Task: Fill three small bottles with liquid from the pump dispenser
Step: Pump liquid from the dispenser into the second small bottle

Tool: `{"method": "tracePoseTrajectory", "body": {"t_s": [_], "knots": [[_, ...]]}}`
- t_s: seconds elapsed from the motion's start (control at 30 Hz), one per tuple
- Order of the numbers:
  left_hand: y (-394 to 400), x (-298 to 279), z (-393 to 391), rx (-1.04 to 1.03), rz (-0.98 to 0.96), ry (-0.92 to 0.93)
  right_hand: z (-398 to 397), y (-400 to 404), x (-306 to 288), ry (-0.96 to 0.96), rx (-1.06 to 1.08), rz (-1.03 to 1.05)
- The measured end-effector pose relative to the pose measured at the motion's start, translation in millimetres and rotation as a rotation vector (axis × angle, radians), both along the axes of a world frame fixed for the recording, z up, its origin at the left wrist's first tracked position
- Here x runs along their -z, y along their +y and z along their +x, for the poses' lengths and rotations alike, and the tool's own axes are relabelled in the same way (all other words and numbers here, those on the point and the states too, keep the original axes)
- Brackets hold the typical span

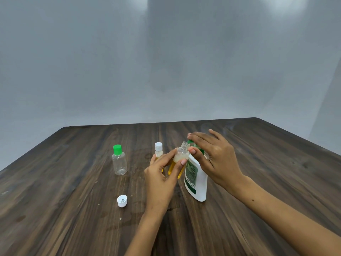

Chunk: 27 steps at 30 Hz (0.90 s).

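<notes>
Filling, second bottle, in progress by the look of it. Left hand (162, 174): grip pinches the open bottle (180, 161) around its body, neck just beside the nozzle of the pump dispenser (195, 178). Right hand (212, 154): fingers straight, palm pressing on the pump head, clasping nothing. Open bottle: long axis near upright, mouth pointing up, yellow liquid most of the way up, foam above. Capped white-top bottle (158, 150) behind, part hidden. Green-capped bottle (119, 160) empty, upright on the worktop (73, 200). Loose white cap (122, 200) near the left wrist. Next, likely: recapping, which calls for reaching that cap.
</notes>
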<state>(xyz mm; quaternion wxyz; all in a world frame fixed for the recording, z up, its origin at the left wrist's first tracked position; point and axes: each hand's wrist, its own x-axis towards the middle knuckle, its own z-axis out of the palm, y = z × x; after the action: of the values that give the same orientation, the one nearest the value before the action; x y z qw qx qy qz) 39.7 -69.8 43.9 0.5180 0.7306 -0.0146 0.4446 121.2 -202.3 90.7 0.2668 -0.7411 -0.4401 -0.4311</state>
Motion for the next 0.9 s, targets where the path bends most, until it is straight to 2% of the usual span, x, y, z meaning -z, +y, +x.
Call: {"method": "tracePoseTrajectory", "body": {"t_s": [0.9], "knots": [[-3, -5, -5, 0.004, -0.035, 0.014, 0, 0, -5, -0.001, 0.009, -0.025]]}}
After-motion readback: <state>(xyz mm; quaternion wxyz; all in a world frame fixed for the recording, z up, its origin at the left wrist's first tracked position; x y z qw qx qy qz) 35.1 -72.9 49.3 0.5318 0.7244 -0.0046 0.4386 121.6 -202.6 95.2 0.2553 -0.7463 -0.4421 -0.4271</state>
